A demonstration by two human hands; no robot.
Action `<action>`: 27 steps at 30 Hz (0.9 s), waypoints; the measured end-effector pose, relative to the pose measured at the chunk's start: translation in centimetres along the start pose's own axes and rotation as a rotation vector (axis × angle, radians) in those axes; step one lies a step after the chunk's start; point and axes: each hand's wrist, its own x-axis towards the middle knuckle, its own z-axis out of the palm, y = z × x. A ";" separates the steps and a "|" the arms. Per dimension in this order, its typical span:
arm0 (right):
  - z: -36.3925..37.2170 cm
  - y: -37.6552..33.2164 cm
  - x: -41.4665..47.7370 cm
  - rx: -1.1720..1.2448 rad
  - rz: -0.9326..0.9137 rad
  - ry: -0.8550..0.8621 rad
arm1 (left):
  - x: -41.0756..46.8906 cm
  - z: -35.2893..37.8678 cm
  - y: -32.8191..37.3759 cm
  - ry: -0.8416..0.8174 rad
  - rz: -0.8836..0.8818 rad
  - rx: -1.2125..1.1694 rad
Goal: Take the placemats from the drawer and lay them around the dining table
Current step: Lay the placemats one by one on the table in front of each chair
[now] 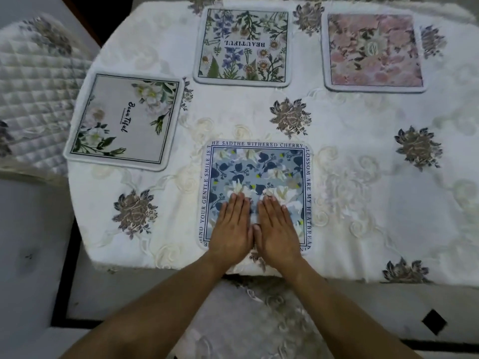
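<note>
Several square placemats lie flat on the dining table [363,156], which wears a white embroidered cloth. A blue floral placemat [272,167] with a text border sits at the near edge. My left hand [232,224] and my right hand [276,226] rest palm down side by side on its near half, fingers together, gripping nothing. A grey placemat with white flowers [124,117] lies to the left. A botanical placemat reading "BEAUTIFUL" [243,45] is at the far middle. A pink floral placemat [373,50] is at the far right.
A chair with a quilted white cushion [31,94] stands at the table's left side. The cloth hangs over the near edge [259,294]. Pale floor tiles with dark strips [62,278] show below and to the left.
</note>
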 end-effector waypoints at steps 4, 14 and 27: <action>-0.5 4.2 -1.3 -0.024 0.030 0.020 | -1.6 -0.4 -3.1 0.001 -0.026 0.019; -5.4 7.3 4.7 -0.011 0.065 -0.032 | 2.0 -3.3 -4.8 -0.010 -0.104 -0.096; -5.3 3.7 17.8 -0.093 -0.132 -0.150 | 16.3 -5.4 -4.0 -0.063 0.051 0.073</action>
